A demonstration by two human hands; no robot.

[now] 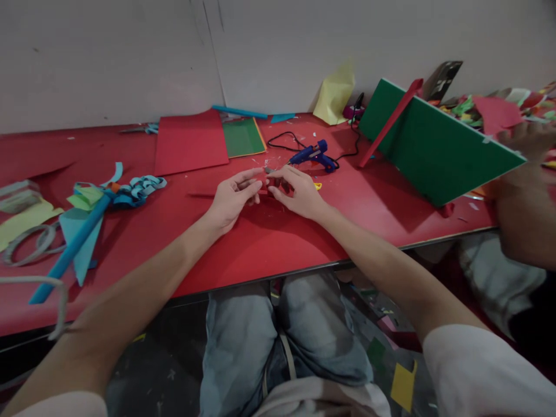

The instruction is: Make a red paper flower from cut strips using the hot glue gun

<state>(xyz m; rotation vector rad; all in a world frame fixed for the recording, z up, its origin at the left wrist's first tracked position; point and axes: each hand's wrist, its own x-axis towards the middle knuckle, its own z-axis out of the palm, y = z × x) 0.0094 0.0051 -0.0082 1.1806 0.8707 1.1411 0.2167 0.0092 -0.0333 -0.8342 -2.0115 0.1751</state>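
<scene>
Over the middle of the red table, my left hand (234, 198) and my right hand (299, 191) come together, fingertips almost touching. The fingers of my left hand are closed on a thin red paper strip (202, 195), whose end sticks out to the left. My right hand is pinched too, with a bit of red between the fingertips, but what it holds is mostly hidden. A small grey tip shows above the fingers. Just behind the hands lies a blue glue gun (313, 154) with a black cord. Something yellow (318, 186) peeks out beside my right hand.
Red sheets (191, 143) and a green sheet (244, 138) lie at the back. On the left are a blue paper tube (72, 249), a paper chain (141, 190) and a tape roll (30, 244). A green board (434, 142) stands at right, near another person's arm (523, 197).
</scene>
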